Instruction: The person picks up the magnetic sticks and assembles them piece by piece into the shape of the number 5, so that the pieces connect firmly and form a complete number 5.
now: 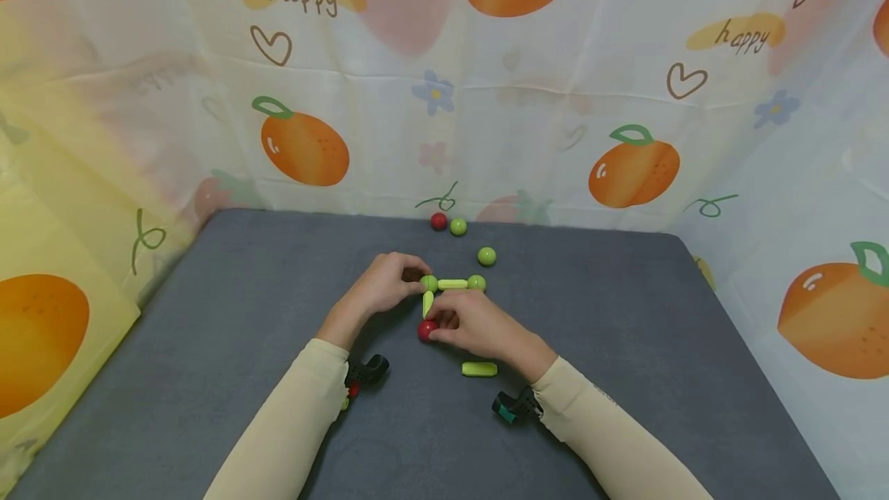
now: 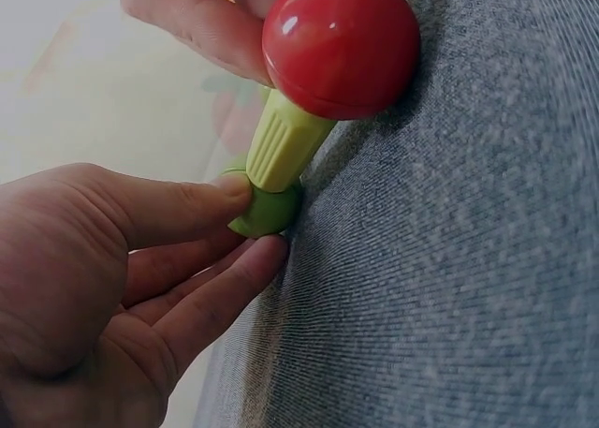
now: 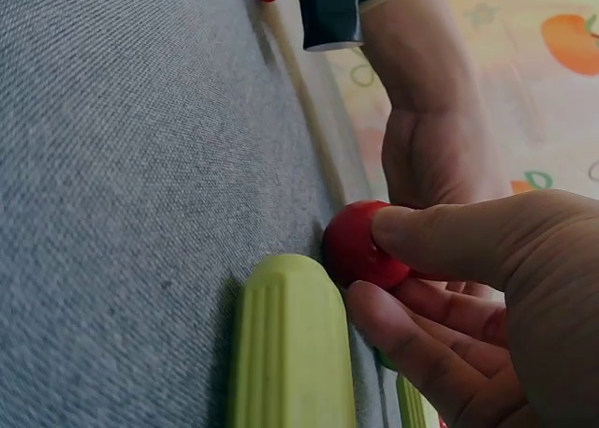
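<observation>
Joining pieces looks like the step in hand. On the worktop (image 1: 625,330), the left hand's (image 1: 382,282) grip pinches a green ball (image 1: 429,284); the right hand's (image 1: 481,322) grip pinches a red ball (image 1: 426,331) at the near end of the yellow-green stick (image 1: 427,304) between. Next calls for steady pressure, if the joint is loose. No container shows.

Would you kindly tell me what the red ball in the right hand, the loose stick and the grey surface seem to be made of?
Red ball: probably hard plastic, glossy, given its bright highlights.
Loose stick: likely moulded plastic with a satin finish, as its grooves look regular and its sheen soft.
Grey surface: apparently matte fabric, finely ribbed; fibre unclear.
</observation>
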